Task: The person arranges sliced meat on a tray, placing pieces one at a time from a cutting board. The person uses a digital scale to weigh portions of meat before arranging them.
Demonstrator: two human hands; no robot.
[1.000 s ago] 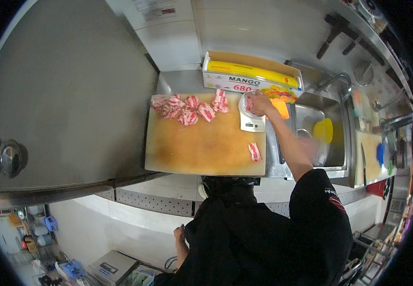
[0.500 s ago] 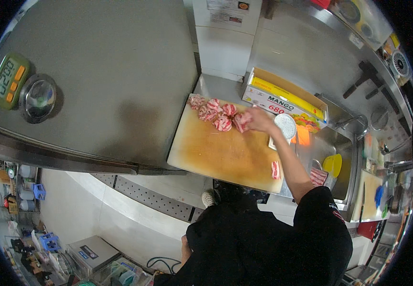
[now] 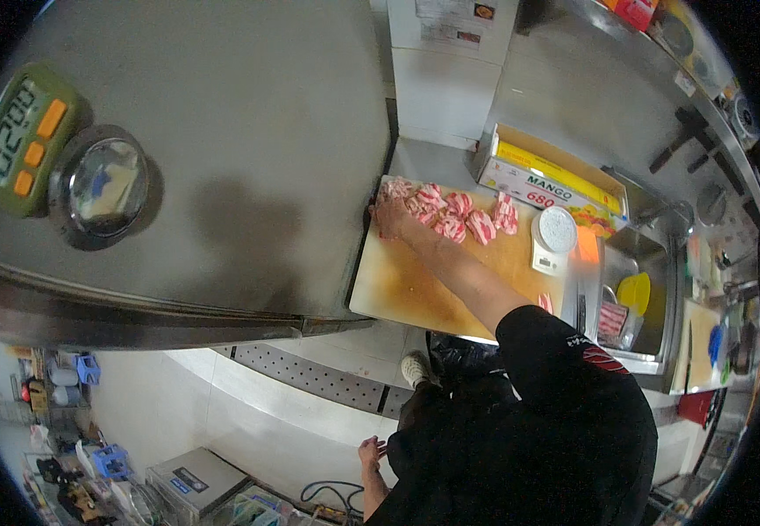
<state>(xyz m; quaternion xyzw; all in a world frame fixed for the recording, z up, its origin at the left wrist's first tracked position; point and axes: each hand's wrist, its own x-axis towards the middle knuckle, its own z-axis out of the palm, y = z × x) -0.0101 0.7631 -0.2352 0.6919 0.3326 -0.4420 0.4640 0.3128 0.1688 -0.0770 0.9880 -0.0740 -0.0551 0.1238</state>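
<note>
Several small heaps of thinly sliced, red-and-white marbled meat (image 3: 452, 229) lie along the far side of a yellowish cutting board (image 3: 415, 285). My right hand (image 3: 390, 219) reaches across the board to the leftmost heap, at the board's left edge, and touches it. Its fingers blend with the meat, so their grip is hidden. At the row's right end stands another meat heap (image 3: 505, 214), apart from my hand. A single meat slice (image 3: 545, 303) lies near the right edge, partly behind my arm. Low at my side hangs my left hand (image 3: 371, 452), empty, its fingers loosely apart.
Right of the heaps, a white kitchen scale (image 3: 545, 260) bears a round white container (image 3: 557, 230). Behind stands an open cardboard box (image 3: 538, 180). A sink (image 3: 656, 337) holds a yellow bowl (image 3: 633, 293) and packed meat (image 3: 611, 320). A large grey metal surface (image 3: 248, 114) with a timer (image 3: 24, 140) borders the left.
My right hand has left the heap at the row's right end and moved left to the opposite end. More of my left hand shows. The whole view has shifted.
</note>
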